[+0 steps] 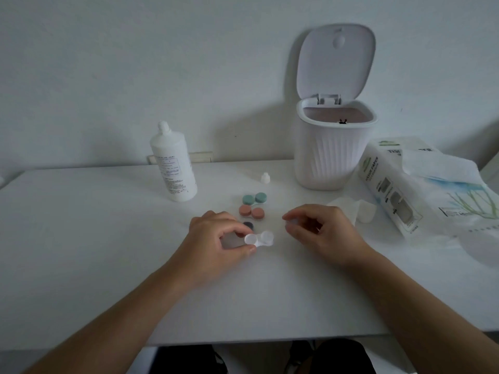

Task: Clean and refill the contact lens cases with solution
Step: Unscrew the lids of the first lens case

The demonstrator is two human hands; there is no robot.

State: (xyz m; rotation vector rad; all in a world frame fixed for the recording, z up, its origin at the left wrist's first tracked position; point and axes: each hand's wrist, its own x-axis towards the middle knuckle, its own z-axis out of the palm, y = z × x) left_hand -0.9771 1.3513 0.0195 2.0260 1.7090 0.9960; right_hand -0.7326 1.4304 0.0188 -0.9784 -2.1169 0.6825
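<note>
A white contact lens case lies on the white table in front of me. My left hand pinches its left well between thumb and fingers. My right hand hovers just to the right of it, fingers curled around a small white piece that looks like a cap. Behind the white case are a pink case, a green case and a dark round piece partly hidden by my left fingers. The white solution bottle stands uncapped at the back left, with its small cap on the table.
A white ribbed bin with its lid up stands at the back right. A tissue paper pack lies to its right, with a loose tissue beside my right hand. The table's near edge runs below my forearms.
</note>
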